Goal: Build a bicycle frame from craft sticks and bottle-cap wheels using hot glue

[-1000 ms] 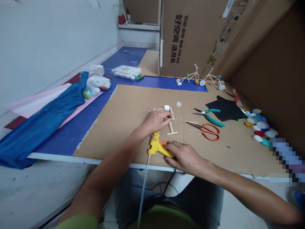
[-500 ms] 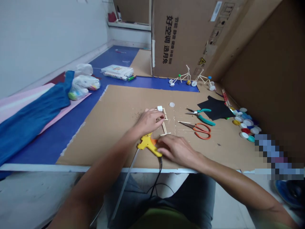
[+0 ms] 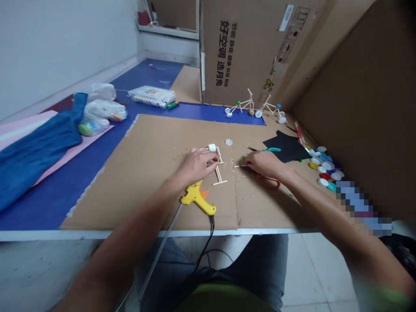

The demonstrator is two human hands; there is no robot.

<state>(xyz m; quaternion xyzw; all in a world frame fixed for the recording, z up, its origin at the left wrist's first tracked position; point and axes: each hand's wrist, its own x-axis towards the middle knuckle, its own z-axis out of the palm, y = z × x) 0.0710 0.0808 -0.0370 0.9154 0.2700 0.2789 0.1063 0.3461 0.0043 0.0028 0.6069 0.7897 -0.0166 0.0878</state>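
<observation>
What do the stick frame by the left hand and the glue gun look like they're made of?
The stick frame looks like unpainted wood, perhaps bamboo: thin, pale, matte rods, though it's too small to be sure. The glue gun looks like moulded plastic: smooth, rounded yellow shell with a slight sheen.
</observation>
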